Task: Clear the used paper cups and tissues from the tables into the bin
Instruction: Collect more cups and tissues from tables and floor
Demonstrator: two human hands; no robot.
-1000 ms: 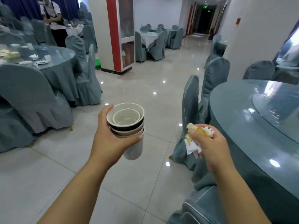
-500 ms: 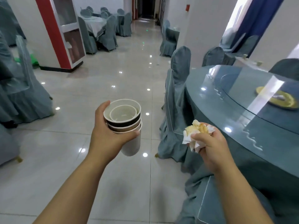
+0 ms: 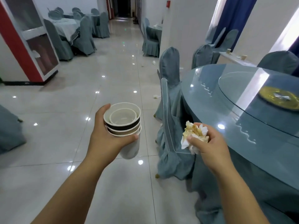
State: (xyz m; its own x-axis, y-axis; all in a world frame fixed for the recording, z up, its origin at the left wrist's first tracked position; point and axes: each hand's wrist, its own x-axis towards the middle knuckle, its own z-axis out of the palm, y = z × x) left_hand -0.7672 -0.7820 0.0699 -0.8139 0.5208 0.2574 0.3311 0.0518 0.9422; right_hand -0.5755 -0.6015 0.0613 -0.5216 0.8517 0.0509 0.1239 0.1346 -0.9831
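Head view, looking down over both forearms, and this is the carry leg of the job. The left hand (image 3: 106, 136) has a nested stack of paper cups (image 3: 124, 125), its fingers (image 3: 105, 109) wrapped round the stack just under the rims. The mouths face up and the top cup looks empty. The stack sits a touch tilted, held out over the tiled floor (image 3: 72, 143) at about mid-frame.

Over on the other side, the right hand (image 3: 208, 144) is clenched round a wad of tissues (image 3: 194, 135), white and stained yellow, with crumpled ends sticking out above and below the fist. That hand hangs beside the near edge of the round table (image 3: 226, 113), above a covered chair (image 3: 171, 110) pushed up to it.

Both arms reach forward, elbows bent, wrists roughly level, hands well apart. Both loads are off the table and in the air.

The part of the table that shows looks cleared, with only a gold piece (image 3: 278, 97) on its glass turntable. My read: pick-up here is done and the drop-off is next. No bin is anywhere in view, so the next move calls for finding it and walking there, most likely down the open aisle ahead.

Worth noting: small white scraps (image 3: 156, 96) lie on the floor near the chairs, and two more cups (image 3: 244, 57) stand on a ledge (image 3: 233, 57) by the far wall. With both hands full, those look like a later trip.
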